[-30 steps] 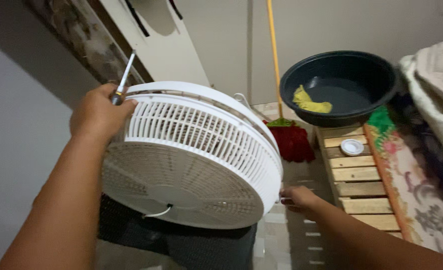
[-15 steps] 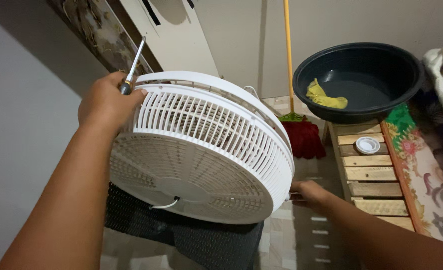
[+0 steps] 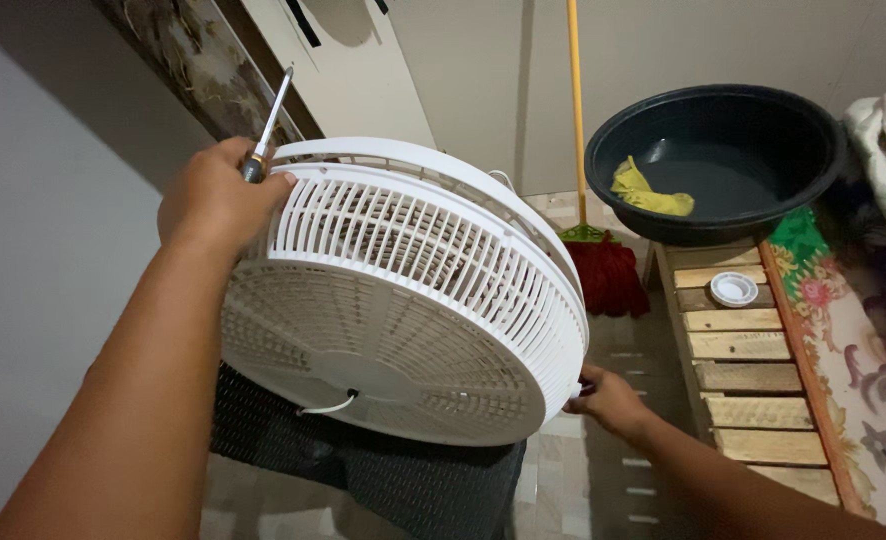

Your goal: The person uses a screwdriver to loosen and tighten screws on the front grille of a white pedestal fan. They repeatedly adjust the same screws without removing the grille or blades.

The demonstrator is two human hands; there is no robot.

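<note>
Both of my hands are on the white round fan housing (image 3: 403, 300), which fills the centre of the frame and is tilted so its flat grilled face looks down toward the lower left. My left hand (image 3: 218, 195), in the upper left of the frame, is curled over the top edge of the housing, fingers closed against the slatted rim. That same hand also pins a screwdriver (image 3: 268, 125) against the rim; its metal shaft sticks up and to the right, past my knuckles, toward the upper left corner. My right hand (image 3: 608, 400), at the lower right of the housing, grips the rim from beneath with bent fingers; how tightly they close I cannot tell, since the rim hides the fingertips. A short white wire (image 3: 328, 405) loops out of a hole near the middle of the grilled face.

Below the housing, at the bottom centre, lies a dark mesh piece (image 3: 363, 465) on the tiled floor. At the upper right sits a black basin (image 3: 813, 190) with a yellow cloth (image 3: 648, 192) inside, resting on a wooden slatted pallet (image 3: 738, 385). A small white cap (image 3: 733, 289) lies on the slats. A red mop (image 3: 608, 270) with a yellow handle stands against the wall, between housing and basin. Floral fabric (image 3: 863, 400) runs down the right edge.
</note>
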